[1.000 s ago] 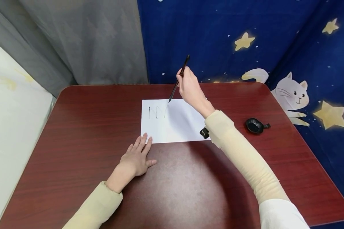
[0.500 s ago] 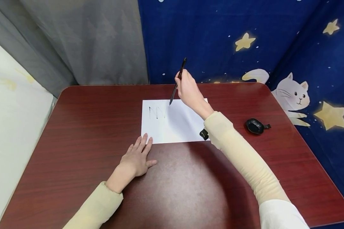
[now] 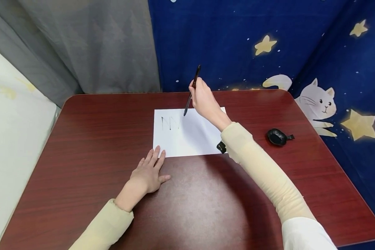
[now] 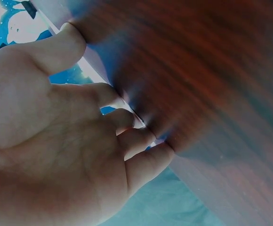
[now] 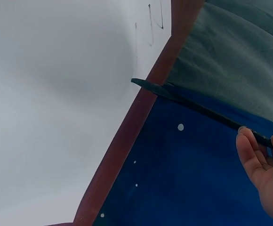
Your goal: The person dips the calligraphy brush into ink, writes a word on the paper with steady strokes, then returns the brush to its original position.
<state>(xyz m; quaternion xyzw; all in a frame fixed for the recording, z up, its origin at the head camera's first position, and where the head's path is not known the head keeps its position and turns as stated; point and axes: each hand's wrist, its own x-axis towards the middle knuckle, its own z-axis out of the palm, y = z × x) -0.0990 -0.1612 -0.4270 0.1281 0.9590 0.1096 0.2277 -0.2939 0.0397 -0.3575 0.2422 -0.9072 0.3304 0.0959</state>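
Observation:
A white sheet of paper (image 3: 187, 144) lies on the dark red table, with thin dark strokes like two letters N (image 3: 170, 123) at its upper left. My right hand (image 3: 206, 100) pinches a slim black paintbrush (image 5: 197, 109) well up its handle. The brush tip points down at the paper near its top edge, just right of the strokes. My left hand (image 3: 147, 175) lies spread, palm down, its fingertips on the paper's lower left corner and the thumb out on the table. In the left wrist view, the fingers (image 4: 148, 162) meet the tabletop.
A small black dish (image 3: 277, 137) with a short handle stands on the table to the right. Near my right cuff, a small black device (image 3: 221, 147) overlaps the paper. Behind the table (image 3: 106, 139) hang grey and blue star-patterned curtains (image 3: 212, 38).
My right hand has lowered slightly towards me, and the brush tip has moved a little down the paper. The brush leans less. My left hand has stayed in place.

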